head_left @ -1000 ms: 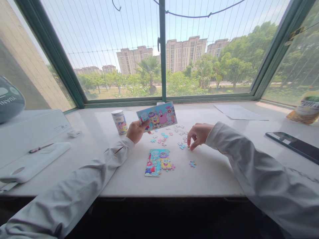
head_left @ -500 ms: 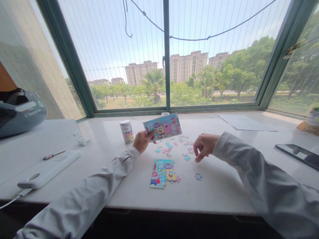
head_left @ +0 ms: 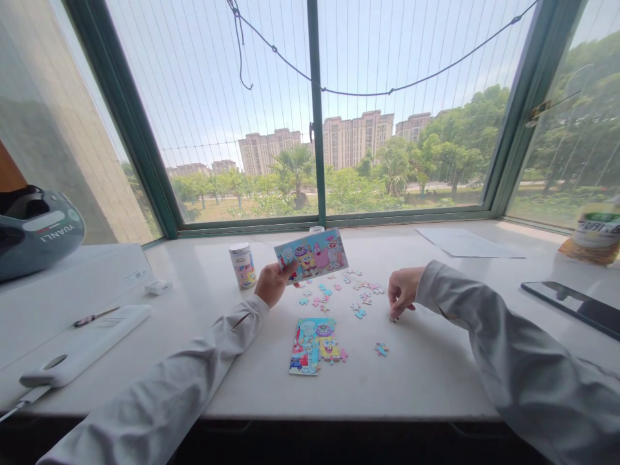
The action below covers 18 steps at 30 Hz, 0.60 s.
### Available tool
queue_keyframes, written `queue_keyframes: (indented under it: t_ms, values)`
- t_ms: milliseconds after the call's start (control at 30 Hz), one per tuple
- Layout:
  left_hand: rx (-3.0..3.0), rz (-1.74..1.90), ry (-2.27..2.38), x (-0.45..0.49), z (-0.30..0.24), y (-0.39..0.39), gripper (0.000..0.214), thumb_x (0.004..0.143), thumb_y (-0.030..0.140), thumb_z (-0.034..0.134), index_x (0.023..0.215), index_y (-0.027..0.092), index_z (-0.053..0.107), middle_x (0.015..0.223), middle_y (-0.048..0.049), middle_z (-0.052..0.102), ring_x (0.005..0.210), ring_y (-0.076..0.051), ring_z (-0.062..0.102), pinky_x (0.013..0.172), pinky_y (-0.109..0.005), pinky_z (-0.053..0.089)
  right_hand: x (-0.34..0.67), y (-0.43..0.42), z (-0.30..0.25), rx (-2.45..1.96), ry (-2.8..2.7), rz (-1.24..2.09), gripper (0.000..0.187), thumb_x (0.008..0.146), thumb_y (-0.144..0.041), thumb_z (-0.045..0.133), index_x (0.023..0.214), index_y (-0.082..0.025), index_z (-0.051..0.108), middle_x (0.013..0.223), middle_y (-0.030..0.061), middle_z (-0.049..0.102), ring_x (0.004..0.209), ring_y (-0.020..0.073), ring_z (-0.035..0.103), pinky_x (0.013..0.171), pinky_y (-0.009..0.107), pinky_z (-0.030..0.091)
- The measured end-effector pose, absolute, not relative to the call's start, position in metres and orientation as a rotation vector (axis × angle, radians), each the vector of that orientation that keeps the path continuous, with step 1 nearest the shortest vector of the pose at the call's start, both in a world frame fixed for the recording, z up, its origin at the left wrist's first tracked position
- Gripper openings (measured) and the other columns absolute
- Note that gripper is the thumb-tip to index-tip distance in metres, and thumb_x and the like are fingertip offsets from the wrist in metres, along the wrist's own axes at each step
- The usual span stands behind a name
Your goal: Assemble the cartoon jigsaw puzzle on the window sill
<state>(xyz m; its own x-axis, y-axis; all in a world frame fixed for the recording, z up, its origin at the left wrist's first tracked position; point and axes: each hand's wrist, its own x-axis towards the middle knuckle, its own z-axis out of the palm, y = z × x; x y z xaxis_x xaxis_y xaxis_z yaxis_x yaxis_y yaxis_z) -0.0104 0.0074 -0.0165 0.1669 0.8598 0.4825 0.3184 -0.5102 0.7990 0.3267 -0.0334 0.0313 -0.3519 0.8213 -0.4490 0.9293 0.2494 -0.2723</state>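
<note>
My left hand grips a colourful cartoon picture card by its left end, tilted above the table. My right hand is pinched around a small puzzle piece at the table surface; fingers hide most of it. Nearer me lies a partly joined jigsaw puzzle with a cartoon scene, its right edge uneven. A few joined pieces lie apart to its right. Several loose puzzle pieces are scattered between my hands, beyond the joined part.
A lidded canister stands left of the card. On the left are a white power strip, a box and a helmet. Paper sheets, a phone and a bottle are on the right. A window rises behind.
My right hand has shifted slightly right with the small puzzle piece, away from the loose pieces. My left hand still holds the card. The camera view has tilted slightly.
</note>
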Motion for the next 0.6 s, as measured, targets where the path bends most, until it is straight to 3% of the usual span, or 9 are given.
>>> queue_keyframes:
  t_ms: [600]
  values:
    - [1.912,1.362,1.069,-0.013,-0.026,0.018,0.049,0.081,0.055,0.059,0.094,0.010,0.073,0.072,-0.0093,0.073,0.061,-0.020,0.067,0.058,-0.030,0.051,0.326,-0.028,0.026,1.725,2.327,-0.641,0.045,0.051,-0.063,0.075,0.073,-0.024,0.079,0.053,-0.0018,0.062,0.061,0.0131,0.052,0.064,0.025,0.038]
